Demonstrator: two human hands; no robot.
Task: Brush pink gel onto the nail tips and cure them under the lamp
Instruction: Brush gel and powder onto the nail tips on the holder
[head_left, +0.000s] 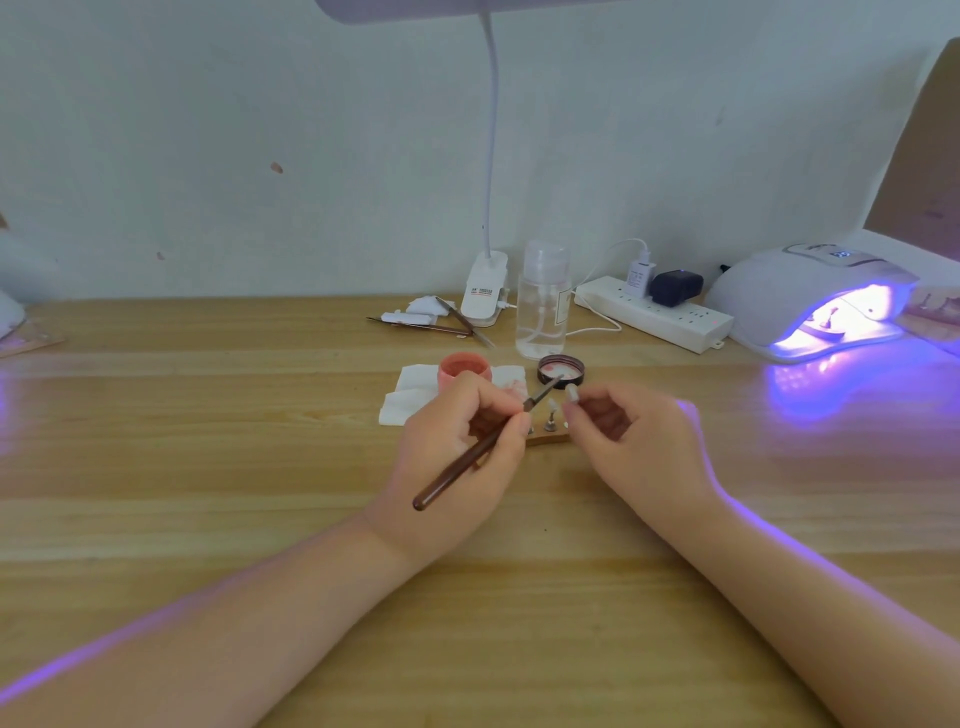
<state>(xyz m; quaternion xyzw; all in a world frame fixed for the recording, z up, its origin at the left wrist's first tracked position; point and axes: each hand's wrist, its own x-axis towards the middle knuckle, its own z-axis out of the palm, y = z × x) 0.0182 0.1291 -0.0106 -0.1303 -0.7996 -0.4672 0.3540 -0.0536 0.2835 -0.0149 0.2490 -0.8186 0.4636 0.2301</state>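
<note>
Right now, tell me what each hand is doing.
Left hand: grips the brush, bristle end toward the nail tips.
Right hand: pinches a nail tip at its fingertips.

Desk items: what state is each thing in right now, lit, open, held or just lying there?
Curing lamp: lit violet, something inside.
Pink gel jar: open, on a tissue.
Jar lid: off, lying upturned.
Brush: held in left hand.
Nail tip: pinched by right hand.
Clear bottle: capped, upright.
Power strip: two plugs in.
</note>
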